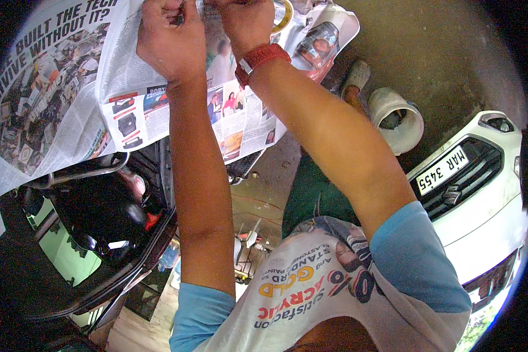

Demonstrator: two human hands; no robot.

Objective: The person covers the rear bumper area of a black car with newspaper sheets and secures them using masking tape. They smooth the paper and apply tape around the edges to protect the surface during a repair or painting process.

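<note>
Both hands are at the upper edge, over spread newspaper sheets [58, 111] with printed text and colour pictures. My left hand [173, 44] is closed, its fingertips pinched together and partly cut off by the edge. What they hold, if anything, I cannot make out. Close beside it is my right hand [249, 23], wearing a red wristband [263, 58]; its fingers are largely outside the picture. Part of a yellowish ring, like a tape roll [284, 16], shows just right of that hand, on or against the paper.
Below the newspaper at left is a glossy black vehicle-like body [100, 205] with a metal bar along it. At right, a white bucket [402, 126] stands on the floor beside a foot in a pale clog [358, 75]. A white car [481, 205] is further right.
</note>
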